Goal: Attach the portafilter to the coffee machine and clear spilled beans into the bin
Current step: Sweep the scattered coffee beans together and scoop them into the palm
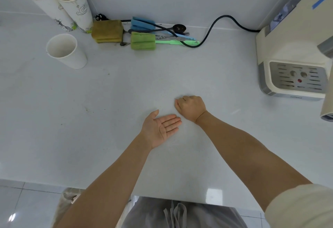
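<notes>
One white counter [90, 119], landmark for all else. At its right edge, one cream coffee machine [288, 62], partly cut off by the frame; portafilter not clearly made out. Below its near edge, left, one bin with a liner [66, 202], mostly hidden by an arm. At the back left, three paper cups [65, 51]; at the back middle, three sponges [107, 30]. Mid-counter, two hands: left hand [158, 128] flat, palm up, released; right hand [191, 108] clenched, contents hidden. Beans too small to tell.
</notes>
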Demonstrator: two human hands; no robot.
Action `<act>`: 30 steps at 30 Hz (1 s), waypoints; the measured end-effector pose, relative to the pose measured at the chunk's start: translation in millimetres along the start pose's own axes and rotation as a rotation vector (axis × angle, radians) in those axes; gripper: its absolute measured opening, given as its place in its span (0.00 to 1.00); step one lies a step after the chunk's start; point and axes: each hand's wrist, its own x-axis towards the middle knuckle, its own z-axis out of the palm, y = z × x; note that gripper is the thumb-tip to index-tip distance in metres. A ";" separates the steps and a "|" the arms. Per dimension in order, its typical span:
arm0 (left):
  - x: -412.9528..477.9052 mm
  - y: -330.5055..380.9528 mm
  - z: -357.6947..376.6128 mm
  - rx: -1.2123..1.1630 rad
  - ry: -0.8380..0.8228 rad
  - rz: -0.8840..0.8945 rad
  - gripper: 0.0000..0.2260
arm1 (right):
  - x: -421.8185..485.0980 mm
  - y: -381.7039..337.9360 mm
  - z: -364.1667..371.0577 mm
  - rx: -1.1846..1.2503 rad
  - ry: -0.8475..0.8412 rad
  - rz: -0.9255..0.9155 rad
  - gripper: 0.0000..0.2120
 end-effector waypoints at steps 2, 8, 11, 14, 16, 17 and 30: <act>1.2 -0.6 -0.4 -0.005 -0.008 -0.006 0.28 | 0.6 -0.7 -0.7 -0.009 -0.016 0.025 0.23; 3.7 1.8 1.6 -0.004 -0.033 -0.004 0.28 | 10.1 1.8 -11.7 0.023 0.077 0.165 0.22; 5.8 4.5 6.9 0.001 -0.059 0.003 0.27 | 18.3 2.2 -28.3 0.109 0.165 0.192 0.19; 5.7 4.7 17.0 -0.022 -0.110 0.012 0.26 | 21.9 -3.4 -43.1 0.220 0.224 0.186 0.21; 5.0 2.2 23.7 -0.044 -0.174 0.009 0.24 | 21.3 -12.9 -51.6 0.285 0.259 0.179 0.22; 4.4 0.3 27.0 -0.050 -0.212 0.008 0.22 | 20.1 -18.7 -55.1 0.304 0.272 0.173 0.21; -13.5 -11.4 39.9 -0.123 -0.269 -0.009 0.18 | -0.4 -48.6 -69.7 0.200 0.266 0.086 0.19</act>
